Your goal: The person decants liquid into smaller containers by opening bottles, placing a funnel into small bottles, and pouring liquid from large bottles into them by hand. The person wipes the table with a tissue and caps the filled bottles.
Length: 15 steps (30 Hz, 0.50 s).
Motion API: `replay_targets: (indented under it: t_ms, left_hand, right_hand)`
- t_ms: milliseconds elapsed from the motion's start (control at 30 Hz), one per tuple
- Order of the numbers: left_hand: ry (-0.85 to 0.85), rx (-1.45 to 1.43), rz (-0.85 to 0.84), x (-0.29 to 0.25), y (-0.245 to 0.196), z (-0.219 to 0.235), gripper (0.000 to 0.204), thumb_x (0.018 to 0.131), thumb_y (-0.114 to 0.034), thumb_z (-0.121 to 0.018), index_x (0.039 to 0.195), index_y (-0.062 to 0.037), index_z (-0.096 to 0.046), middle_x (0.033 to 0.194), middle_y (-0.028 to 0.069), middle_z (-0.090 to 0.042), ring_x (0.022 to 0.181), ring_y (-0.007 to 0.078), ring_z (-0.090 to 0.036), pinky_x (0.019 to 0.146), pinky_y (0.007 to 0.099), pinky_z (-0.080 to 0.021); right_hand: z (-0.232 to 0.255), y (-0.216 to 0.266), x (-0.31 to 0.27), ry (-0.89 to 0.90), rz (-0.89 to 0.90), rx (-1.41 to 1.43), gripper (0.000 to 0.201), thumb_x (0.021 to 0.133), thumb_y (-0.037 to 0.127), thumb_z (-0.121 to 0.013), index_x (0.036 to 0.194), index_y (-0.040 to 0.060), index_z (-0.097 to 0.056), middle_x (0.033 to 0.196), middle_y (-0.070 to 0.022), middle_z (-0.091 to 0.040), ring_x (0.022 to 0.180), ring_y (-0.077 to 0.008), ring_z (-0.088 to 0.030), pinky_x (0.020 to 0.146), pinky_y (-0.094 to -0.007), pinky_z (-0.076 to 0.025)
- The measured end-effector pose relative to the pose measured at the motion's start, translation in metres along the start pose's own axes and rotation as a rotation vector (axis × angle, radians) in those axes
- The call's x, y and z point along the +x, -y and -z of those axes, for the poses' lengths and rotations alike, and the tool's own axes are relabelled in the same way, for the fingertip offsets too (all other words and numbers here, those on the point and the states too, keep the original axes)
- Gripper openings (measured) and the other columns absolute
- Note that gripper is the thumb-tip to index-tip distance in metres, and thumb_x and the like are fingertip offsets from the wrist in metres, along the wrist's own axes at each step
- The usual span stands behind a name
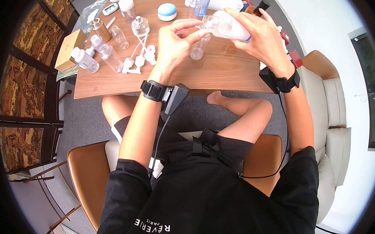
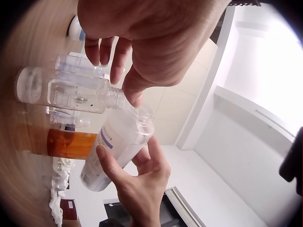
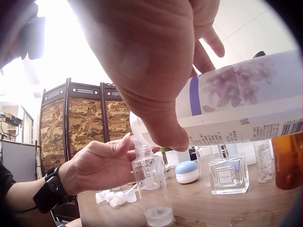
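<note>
Above the wooden table, my right hand [image 1: 264, 43] [image 2: 142, 189] [image 3: 147, 66] grips a white bottle [image 1: 232, 28] [image 2: 113, 144] [image 3: 236, 101] with a purple band and flower print, tipped with its clear open neck toward my left hand. Under that neck a clear bottle [image 1: 196, 52] [image 2: 71, 92] [image 3: 154, 189] stands upright, a little liquid at its base. At its mouth, the thumb and a finger of my left hand [image 1: 173, 46] [image 2: 161, 38] [image 3: 97, 163] pinch a small translucent piece, whose shape is partly hidden.
Several bottles, pump heads [image 1: 139, 62] and a yellow box [image 1: 70, 49] stand or lie at the table's left. Farther back are a perfume bottle [image 1: 140, 26] [image 3: 228, 175] and a blue-topped round container [image 1: 167, 12] [image 3: 187, 172]. An amber bottle [image 2: 71, 143] [image 3: 289, 161] stands at the right.
</note>
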<state>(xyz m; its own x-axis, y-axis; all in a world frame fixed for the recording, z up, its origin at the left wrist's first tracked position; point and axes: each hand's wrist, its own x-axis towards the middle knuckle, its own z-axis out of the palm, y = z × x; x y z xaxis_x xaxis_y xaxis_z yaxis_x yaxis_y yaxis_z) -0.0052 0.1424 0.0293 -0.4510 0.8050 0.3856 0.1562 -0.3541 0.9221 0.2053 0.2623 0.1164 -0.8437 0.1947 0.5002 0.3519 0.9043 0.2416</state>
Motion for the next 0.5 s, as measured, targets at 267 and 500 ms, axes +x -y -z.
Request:
replay_targets:
  t_ms: [267,500]
  left_hand:
    - [-0.029,-0.015,-0.049,0.0019,0.0031,-0.0009,0.028,0.083,-0.011,-0.089,0.109,-0.0048,-0.082,0.114,0.0088,-0.078,0.091,0.0114,-0.072,0.073,0.0248,-0.058]
    - [-0.032,-0.028,-0.053,0.0013,0.0021,-0.0016,0.028,0.083,-0.011,-0.089,0.109,-0.0045,-0.081,0.113,0.0086,-0.078,0.091,0.0114,-0.072,0.073,0.0249,-0.058]
  right_hand:
    - [-0.0004,-0.0015,0.0000,0.002,0.002,-0.001,0.080,0.076,0.022,-0.084,0.151,0.0270,-0.056,0.126,-0.0091,-0.073,0.119,-0.0265,-0.069,0.121,-0.0560,-0.039]
    - [-0.0013,-0.0015,0.0002,0.003,0.003,-0.006,0.080,0.076,0.022,-0.084,0.151,0.0273,-0.056,0.127,-0.0088,-0.073,0.120,-0.0264,-0.069,0.120,-0.0564,-0.039]
